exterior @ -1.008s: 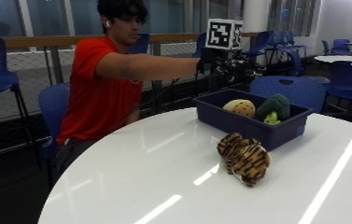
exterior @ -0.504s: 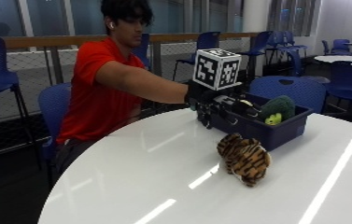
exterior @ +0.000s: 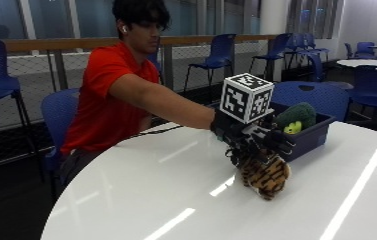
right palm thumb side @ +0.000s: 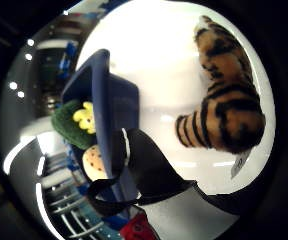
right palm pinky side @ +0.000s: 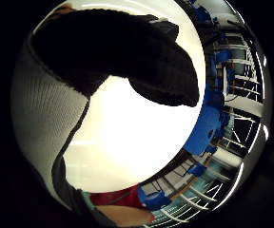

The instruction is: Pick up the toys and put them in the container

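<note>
- Centre-right of the outside view: gloved right hand [exterior: 251, 140] sits over the tiger toy [exterior: 266, 172], fingers spread, gripping nothing yet.
- Step: reaching. Next, judged: grasp it, lift to the blue container [exterior: 308, 135].

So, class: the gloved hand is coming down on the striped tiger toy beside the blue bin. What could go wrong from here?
1. The gloved right hand sits over only one end of the tiger toy, so a grab there could let it dangle and slip.
2. The blue bin already holds a green toy reaching above its rim, so the tiger may perch on top and roll out.
</note>
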Demonstrator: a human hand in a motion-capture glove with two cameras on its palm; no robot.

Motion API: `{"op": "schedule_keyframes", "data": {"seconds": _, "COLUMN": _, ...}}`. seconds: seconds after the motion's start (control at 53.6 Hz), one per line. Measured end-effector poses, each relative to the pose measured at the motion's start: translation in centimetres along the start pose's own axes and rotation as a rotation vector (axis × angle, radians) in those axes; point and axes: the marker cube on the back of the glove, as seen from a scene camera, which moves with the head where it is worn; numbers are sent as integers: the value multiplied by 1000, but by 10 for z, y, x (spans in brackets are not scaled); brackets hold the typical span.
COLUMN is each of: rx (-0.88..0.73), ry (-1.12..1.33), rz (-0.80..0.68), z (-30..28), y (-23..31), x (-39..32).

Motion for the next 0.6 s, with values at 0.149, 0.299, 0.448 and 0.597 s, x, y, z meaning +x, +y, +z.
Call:
{"op": "schedule_keyframes", "data": {"seconds": 0.149, "rx": -12, "ry": -32, "rz": -6, "z": 3, "y": -13, "x": -5}}
{"op": "schedule_keyframes", "data": {"seconds": 0.299, "rx": -16, "ry": 6, "rz": -10, "z": 11, "y": -20, "x": -7}}
{"op": "schedule_keyframes", "data": {"seconds": 0.448, "rx": -97, "ry": 63, "rz": 0, "z": 30, "y": -27, "x": -3}}
{"op": "schedule_keyframes", "data": {"seconds": 0.597, "rx": -167, "ry": 125, "rz": 3, "z": 43, "y": -26, "x": -3}}
